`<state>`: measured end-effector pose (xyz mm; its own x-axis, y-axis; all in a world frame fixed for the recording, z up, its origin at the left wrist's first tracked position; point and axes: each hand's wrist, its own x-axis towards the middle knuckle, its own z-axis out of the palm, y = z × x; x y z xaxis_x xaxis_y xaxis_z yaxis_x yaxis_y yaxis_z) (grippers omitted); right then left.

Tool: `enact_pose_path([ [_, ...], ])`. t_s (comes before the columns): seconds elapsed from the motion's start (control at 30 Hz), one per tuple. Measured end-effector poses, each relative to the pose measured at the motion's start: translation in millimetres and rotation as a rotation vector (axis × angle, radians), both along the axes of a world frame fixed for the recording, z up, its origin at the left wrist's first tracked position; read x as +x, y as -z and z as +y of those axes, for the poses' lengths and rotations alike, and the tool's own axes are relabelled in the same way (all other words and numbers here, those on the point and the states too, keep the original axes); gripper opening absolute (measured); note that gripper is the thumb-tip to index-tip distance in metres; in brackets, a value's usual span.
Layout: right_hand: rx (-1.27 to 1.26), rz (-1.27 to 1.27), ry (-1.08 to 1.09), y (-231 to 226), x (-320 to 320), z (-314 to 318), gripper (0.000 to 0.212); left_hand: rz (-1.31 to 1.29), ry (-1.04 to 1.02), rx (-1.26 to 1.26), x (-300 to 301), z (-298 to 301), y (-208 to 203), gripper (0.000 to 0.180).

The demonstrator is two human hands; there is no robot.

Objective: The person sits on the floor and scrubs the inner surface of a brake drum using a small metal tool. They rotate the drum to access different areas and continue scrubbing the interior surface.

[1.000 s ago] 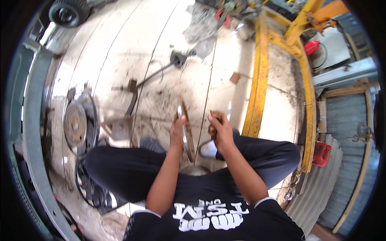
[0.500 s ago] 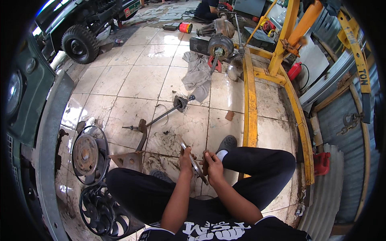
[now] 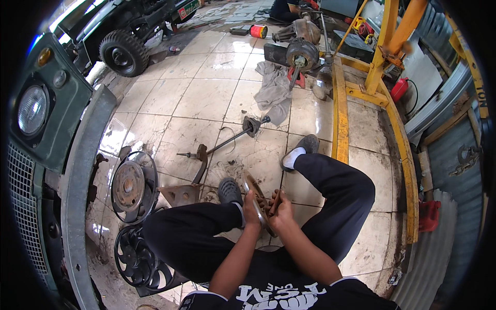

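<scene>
Left hand (image 3: 250, 211): closed around the left side of a metal disc (image 3: 261, 199), gripping it.
Metal disc: held up above the floor (image 3: 199, 99) between the person's knees, tilted, one end far and left, the other near and right; its left side shines, its right side looks brown.
Right hand (image 3: 281, 213): fingers bent, gripping a small brown piece (image 3: 276, 201) just right of the metal disc; whether the piece touches the disc cannot be told.
Feet: a grey shoe (image 3: 229, 191) on the left foot just beyond the disc, another on the right foot, farther off and to the right.
Left of the hands: a rusty bracket (image 3: 179, 195) with a bent arm; past it to the left, a round rusty plate (image 3: 129, 186) lying on a black ring-shaped part, and nearer, a black fan (image 3: 135, 257).
Beyond the hands: a dark rod (image 3: 227, 143) lying aslant on the tiles, then a grey cloth (image 3: 272, 92) and a heavy axle housing (image 3: 303, 53).
Right side: a yellow steel frame (image 3: 340, 116), with a red can (image 3: 428, 216) near its near end.
Far left: a dark vehicle with a treaded wheel (image 3: 123, 53).
</scene>
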<state>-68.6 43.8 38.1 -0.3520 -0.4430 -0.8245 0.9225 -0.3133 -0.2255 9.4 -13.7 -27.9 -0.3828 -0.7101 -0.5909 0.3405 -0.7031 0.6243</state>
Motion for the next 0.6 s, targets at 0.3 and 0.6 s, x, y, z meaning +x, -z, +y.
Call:
enact_pose_path([
  [0.3, 0.167, 0.162, 0.007, 16.0, -8.0, 15.3, 0.025, -0.048, 0.016, 0.001, -5.4, 13.6, -10.8, 0.044],
  [0.6, 0.252, 0.656, -0.614, 49.1, -14.8, 29.8, 0.032, -0.157, 0.029, -0.215, -39.8, 10.9, -13.0, 0.032],
])
